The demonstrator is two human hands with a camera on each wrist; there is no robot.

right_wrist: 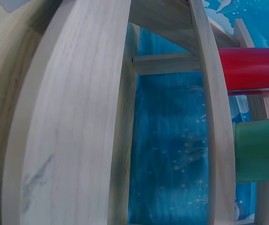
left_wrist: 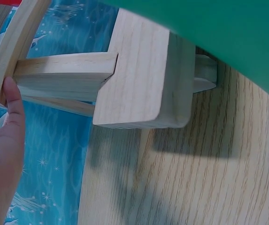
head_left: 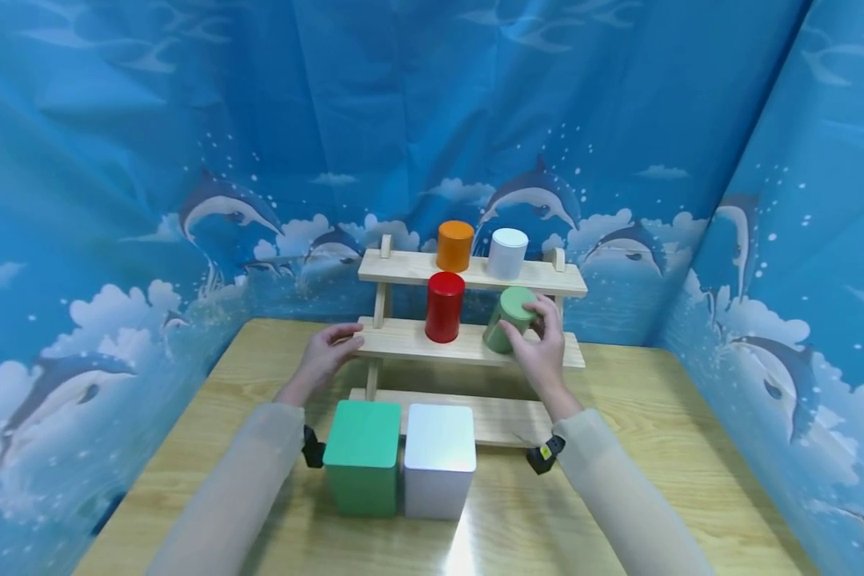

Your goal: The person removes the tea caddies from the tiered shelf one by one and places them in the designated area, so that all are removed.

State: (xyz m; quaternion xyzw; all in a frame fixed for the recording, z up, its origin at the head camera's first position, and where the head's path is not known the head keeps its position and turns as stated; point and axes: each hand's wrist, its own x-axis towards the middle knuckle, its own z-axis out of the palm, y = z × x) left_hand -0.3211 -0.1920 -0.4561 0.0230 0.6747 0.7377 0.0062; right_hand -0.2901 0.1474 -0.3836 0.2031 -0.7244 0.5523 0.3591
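At the far left, the left hand (head_left: 324, 356) pinches the end of the middle tier of a three-tier rack of pale bare wood (head_left: 389, 338), thumb against the board's edge; this grip probably keeps the light frame from shifting. At five o'clock from that hand stands a smooth green cuboid box (head_left: 362, 456), with a glossy white cuboid box (head_left: 439, 460) just beside it at three o'clock. Both stand before the rack, partly hiding its lowest tier.

At twelve o'clock from the white box, a shiny red cylinder (head_left: 444, 308) stands upright on the middle tier, its flat base making it steady. Beyond it, also at twelve o'clock, an orange cylinder (head_left: 455, 246) stands on the top tier, with a white cylinder (head_left: 507, 254) at its three o'clock.

At three o'clock from the red one, a pale green cylinder (head_left: 510, 320) is at the middle tier, seemingly leaning towards one o'clock. The right hand (head_left: 543, 344) grasps it between thumb and fingers, apparently to control that tilt; whether its base sits flat I cannot tell.
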